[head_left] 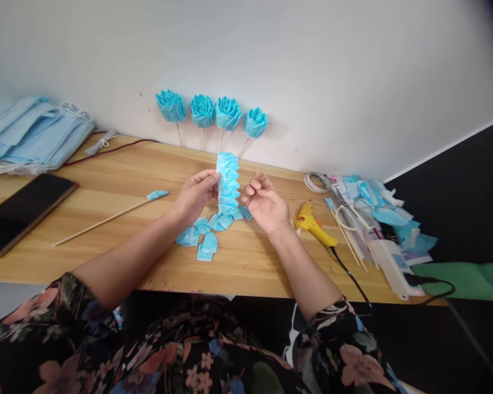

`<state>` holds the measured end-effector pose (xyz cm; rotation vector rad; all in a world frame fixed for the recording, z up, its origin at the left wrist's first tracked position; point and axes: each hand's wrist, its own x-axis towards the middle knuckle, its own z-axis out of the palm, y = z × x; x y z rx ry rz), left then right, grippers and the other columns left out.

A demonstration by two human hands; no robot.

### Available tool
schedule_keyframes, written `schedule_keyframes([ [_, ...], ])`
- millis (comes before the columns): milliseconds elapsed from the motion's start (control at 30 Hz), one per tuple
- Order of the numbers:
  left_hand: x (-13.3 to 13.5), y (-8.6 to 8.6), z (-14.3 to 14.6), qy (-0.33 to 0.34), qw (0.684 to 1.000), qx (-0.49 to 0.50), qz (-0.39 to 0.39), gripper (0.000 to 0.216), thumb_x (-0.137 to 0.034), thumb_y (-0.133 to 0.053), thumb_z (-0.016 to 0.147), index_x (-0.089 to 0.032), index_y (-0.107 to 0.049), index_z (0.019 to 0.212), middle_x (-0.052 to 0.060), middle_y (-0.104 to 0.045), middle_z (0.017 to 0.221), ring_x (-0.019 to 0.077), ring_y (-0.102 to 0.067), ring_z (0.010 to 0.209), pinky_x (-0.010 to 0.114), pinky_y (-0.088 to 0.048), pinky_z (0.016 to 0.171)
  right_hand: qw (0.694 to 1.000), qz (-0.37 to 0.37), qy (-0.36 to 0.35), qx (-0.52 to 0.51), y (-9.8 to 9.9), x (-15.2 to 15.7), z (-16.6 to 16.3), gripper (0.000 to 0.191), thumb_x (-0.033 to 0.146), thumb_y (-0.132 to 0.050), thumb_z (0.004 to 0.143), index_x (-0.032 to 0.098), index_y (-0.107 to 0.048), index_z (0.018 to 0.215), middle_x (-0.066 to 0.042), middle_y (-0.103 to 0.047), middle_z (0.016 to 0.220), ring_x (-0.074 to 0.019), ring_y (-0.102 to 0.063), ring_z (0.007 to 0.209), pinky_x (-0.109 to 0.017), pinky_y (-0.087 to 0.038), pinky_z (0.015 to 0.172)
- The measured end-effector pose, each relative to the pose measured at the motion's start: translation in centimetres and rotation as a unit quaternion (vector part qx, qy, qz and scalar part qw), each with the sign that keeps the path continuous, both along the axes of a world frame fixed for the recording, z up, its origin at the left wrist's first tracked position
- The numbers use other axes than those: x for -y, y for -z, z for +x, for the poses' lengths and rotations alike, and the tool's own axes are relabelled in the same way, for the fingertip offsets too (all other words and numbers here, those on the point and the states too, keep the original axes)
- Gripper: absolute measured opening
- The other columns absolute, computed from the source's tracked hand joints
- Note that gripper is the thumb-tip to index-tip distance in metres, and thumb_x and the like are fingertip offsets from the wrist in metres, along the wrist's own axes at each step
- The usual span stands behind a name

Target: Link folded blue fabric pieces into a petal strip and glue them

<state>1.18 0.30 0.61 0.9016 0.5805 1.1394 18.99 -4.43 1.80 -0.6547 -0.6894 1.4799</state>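
A strip of overlapping folded blue petals (228, 180) stands upright over the wooden table (119, 180). My left hand (195, 194) pinches its left edge with thumb and fingers closed on it. My right hand (265, 203) is curled at the strip's right edge, fingertips touching it. Several loose blue folded pieces (203, 235) lie on the table just below my hands. A wooden skewer with a blue tip (110, 217) lies to the left of my left hand.
Several finished blue roses on sticks (213, 112) lean on the wall behind. A stack of blue face masks (28, 134) and a dark phone (22, 210) sit at left. A yellow glue gun (314, 224), scissors (347, 216), skewers and blue scraps (384, 210) lie at right.
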Motion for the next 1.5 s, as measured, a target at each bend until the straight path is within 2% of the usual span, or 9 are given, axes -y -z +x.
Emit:
schedule_keyframes([
  [200, 0.1, 0.1, -0.1, 0.013, 1.000, -0.012, 0.008, 0.024, -0.037, -0.079, 0.081, -0.014, -0.073, 0.083, 0.003, -0.069, 0.073, 0.0122, -0.062, 0.064, 0.024, -0.051, 0.063, 0.997, -0.055, 0.038, 0.043, 0.9, -1.0, 0.0, 0.016, 0.029, -0.072, 0.076, 0.024, -0.072, 0.092, 0.003, -0.058, 0.079, -0.0117, -0.052, 0.071, -0.024, -0.049, 0.061],
  [400, 0.2, 0.2, 0.0, 0.026, 0.999, -0.022, 0.025, 0.032, -0.044, -0.085, 0.075, -0.016, -0.074, 0.085, 0.001, -0.068, 0.070, 0.0117, -0.061, 0.062, 0.025, -0.051, 0.061, 0.984, -0.044, 0.029, 0.169, 1.6, -0.7, -0.8, 0.047, 0.061, -0.082, 0.069, 0.022, -0.073, 0.093, 0.001, -0.063, 0.080, -0.0128, -0.053, 0.069, -0.027, -0.046, 0.063],
  [567, 0.6, 0.3, 0.2, 0.044, 0.996, -0.054, 0.050, 0.040, -0.052, -0.085, 0.073, -0.016, -0.074, 0.085, 0.001, -0.067, 0.069, 0.0117, -0.060, 0.061, 0.025, -0.050, 0.061, 0.958, -0.006, 0.087, 0.272, 1.5, 0.0, -1.3, 0.039, 0.051, -0.089, 0.064, 0.022, -0.064, 0.071, 0.005, -0.054, 0.066, -0.0108, -0.046, 0.064, -0.025, -0.039, 0.061],
  [667, 0.6, 0.4, 0.3, 0.046, 0.995, -0.064, 0.060, 0.044, -0.058, -0.080, 0.076, -0.015, -0.073, 0.083, 0.001, -0.066, 0.069, 0.0121, -0.060, 0.062, 0.025, -0.050, 0.061, 0.946, 0.009, 0.102, 0.307, 1.4, 0.0, -1.2, 0.038, 0.052, -0.086, 0.068, 0.022, -0.062, 0.070, 0.005, -0.052, 0.064, -0.0112, -0.044, 0.063, -0.026, -0.038, 0.061],
  [967, 0.8, -0.4, 0.4, 0.023, 0.992, -0.111, 0.046, 0.026, -0.031, -0.087, 0.068, -0.014, -0.068, 0.073, -0.001, -0.066, 0.064, 0.0097, -0.056, 0.056, 0.024, -0.046, 0.057, 0.952, 0.023, 0.094, 0.291, 1.6, 0.1, -1.5, 0.049, 0.068, -0.074, 0.075, 0.023, -0.057, 0.069, 0.003, -0.053, 0.068, -0.0127, -0.046, 0.064, -0.028, -0.041, 0.062],
  [1100, 1.0, -0.5, 0.3, 0.046, 0.989, -0.128, 0.053, 0.025, -0.029, -0.088, 0.068, -0.014, -0.067, 0.068, -0.002, -0.063, 0.060, 0.0086, -0.054, 0.054, 0.023, -0.044, 0.055, 0.947, 0.043, 0.093, 0.303, 1.5, 0.2, -1.6, 0.044, 0.061, -0.080, 0.073, 0.022, -0.060, 0.072, 0.004, -0.052, 0.067, -0.0116, -0.044, 0.063, -0.027, -0.039, 0.061],
  [1200, 0.9, -0.1, 0.3, 0.073, 0.988, -0.127, 0.053, 0.025, -0.033, -0.086, 0.072, -0.014, -0.070, 0.071, -0.001, -0.064, 0.063, 0.0092, -0.055, 0.055, 0.023, -0.045, 0.057, 0.937, 0.040, 0.128, 0.324, 1.4, 0.2, -1.5, 0.040, 0.057, -0.080, 0.073, 0.022, -0.060, 0.071, 0.005, -0.051, 0.065, -0.0114, -0.043, 0.063, -0.026, -0.038, 0.060],
  [1367, 0.5, 0.7, 0.4, 0.112, 0.991, -0.063, 0.037, 0.048, -0.062, -0.075, 0.080, -0.015, -0.070, 0.076, 0.002, -0.064, 0.066, 0.0128, -0.060, 0.060, 0.026, -0.050, 0.061, 0.936, 0.043, 0.136, 0.322, 1.5, 0.2, -1.5, 0.041, 0.057, -0.080, 0.074, 0.022, -0.059, 0.068, 0.005, -0.049, 0.063, -0.0115, -0.041, 0.062, -0.026, -0.036, 0.059],
  [1500, 0.2, 0.6, 0.3, 0.066, 0.996, -0.055, 0.021, 0.036, -0.048, -0.083, 0.077, -0.014, -0.071, 0.081, 0.001, -0.065, 0.068, 0.0109, -0.059, 0.060, 0.024, -0.048, 0.061, 0.939, 0.046, 0.093, 0.328, 2.0, 0.1, -1.4, 0.044, 0.063, -0.077, 0.076, 0.022, -0.061, 0.069, 0.003, -0.053, 0.066, -0.0129, -0.045, 0.064, -0.028, -0.039, 0.061],
])
